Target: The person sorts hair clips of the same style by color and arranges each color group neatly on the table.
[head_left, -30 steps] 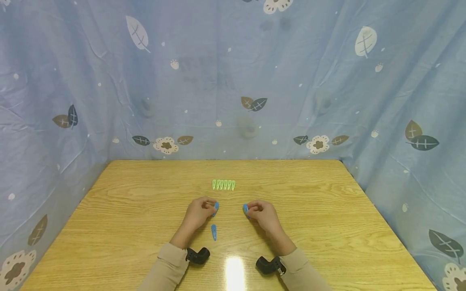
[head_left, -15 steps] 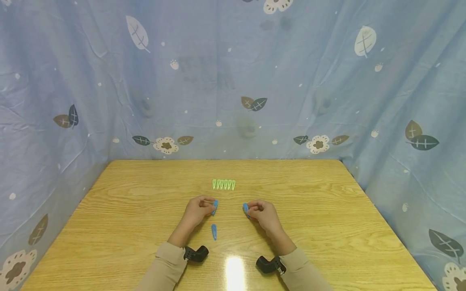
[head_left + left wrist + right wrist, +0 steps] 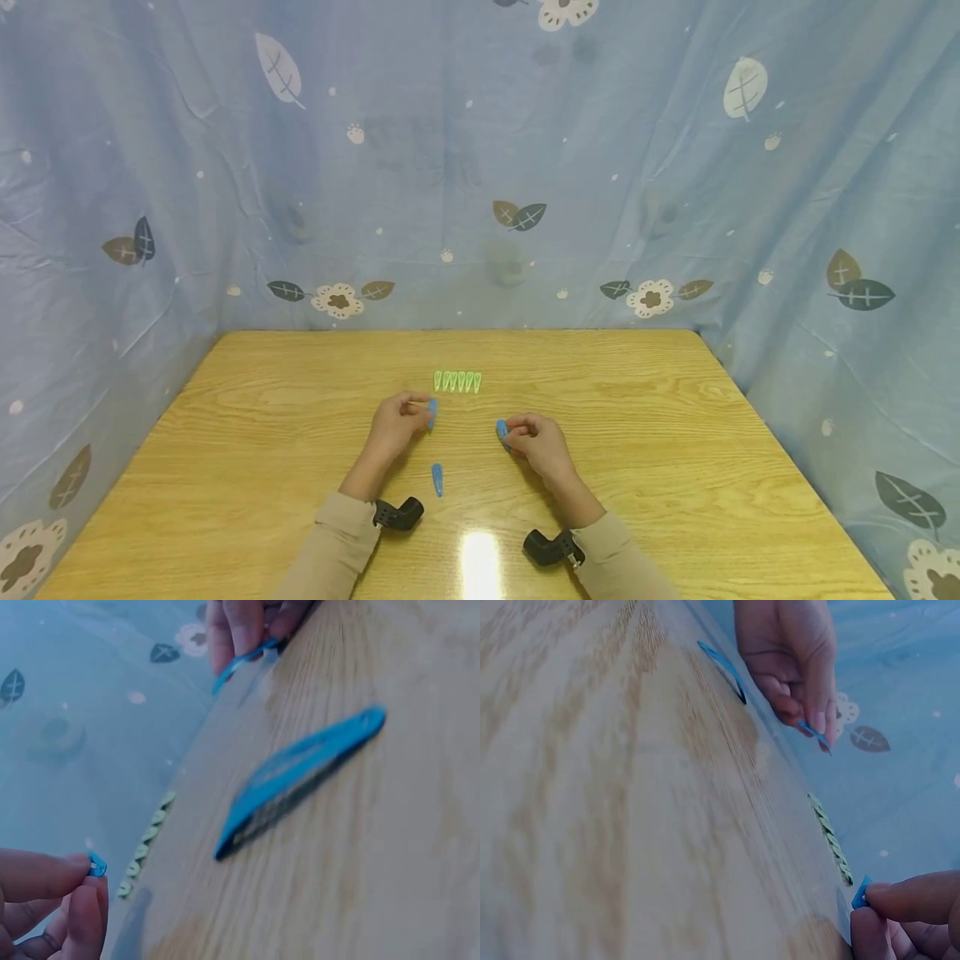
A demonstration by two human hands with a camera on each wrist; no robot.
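Note:
My left hand pinches a blue snap hair clip between thumb and fingertips, raised over the table. In the right wrist view that hair clip hangs from the fingertips, apart from the tabletop. On the other side my right hand holds another blue hair clip by thumb and fingers; part of it is covered by the fingertips. A third blue hair clip lies between the forearms, seen large and blurred in the left wrist view. Beyond both hands, several light green hair clips form a neat row.
The wooden table ends at a blue patterned curtain behind and at both sides. Black wrist cameras sit on both cuffs, the left camera near the loose clip. A bright light reflection shows at the front.
My left hand has moved away and to the left with its blue hair clip, up toward the green row. The right hand stays nearly in place, still pinching its clip.

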